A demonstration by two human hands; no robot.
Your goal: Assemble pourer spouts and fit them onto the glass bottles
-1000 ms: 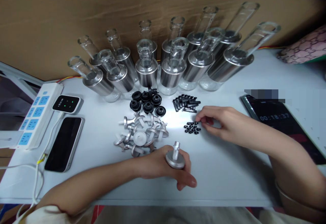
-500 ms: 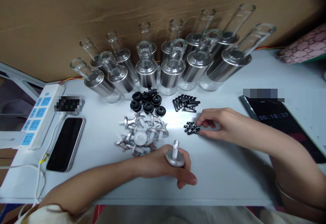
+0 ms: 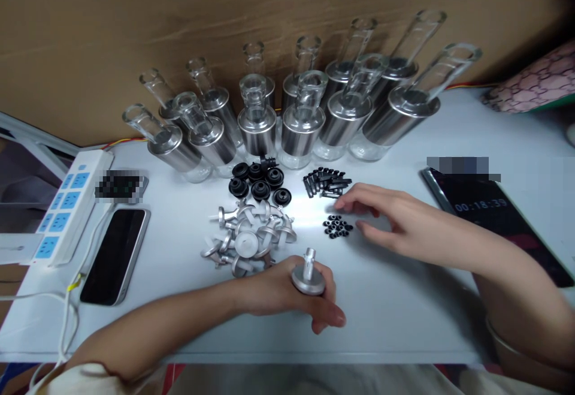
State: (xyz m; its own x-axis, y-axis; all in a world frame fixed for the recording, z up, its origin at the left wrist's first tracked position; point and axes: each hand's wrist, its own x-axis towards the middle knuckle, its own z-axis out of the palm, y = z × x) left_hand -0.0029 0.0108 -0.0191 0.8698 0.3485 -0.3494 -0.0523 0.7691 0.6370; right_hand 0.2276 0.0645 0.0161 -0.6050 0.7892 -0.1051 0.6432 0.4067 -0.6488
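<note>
Both forearms are bare from wrist to elbow, with no watch or ring on the left hand (image 3: 287, 290) or right hand (image 3: 395, 221). A cream sleeve (image 3: 85, 377) edge shows below the counter (image 3: 404, 323) rim at the left elbow.

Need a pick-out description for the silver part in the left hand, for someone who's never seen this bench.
Start at the row of glass bottles along the back of the white table, then come forward past the pile of silver parts. The silver part sits upright in the left hand at the near edge: a flat disc with a short stem, the only one apart from the pile.
</note>
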